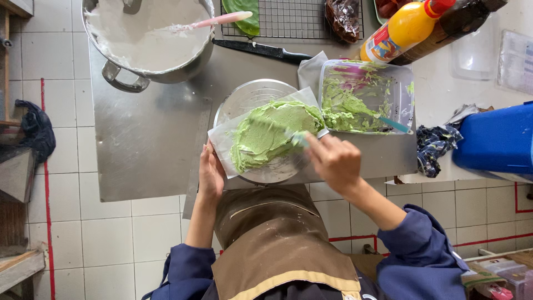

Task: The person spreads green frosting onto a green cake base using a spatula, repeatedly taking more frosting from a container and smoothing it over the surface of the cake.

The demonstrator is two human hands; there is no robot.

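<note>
Dark blue sleeves (413, 250) are pushed up, bunched well back from each hand. A brown apron (277, 239) covers the front, with a tan band along its lower edge.

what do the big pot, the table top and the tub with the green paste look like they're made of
Big pot: metal, probably stainless steel, with a dull silver wall and riveted loop handle.
Table top: sheet metal, likely steel, brushed grey with soft reflections.
Tub: clear plastic, by the look; the green paste shows through its smeared, see-through walls.
</note>
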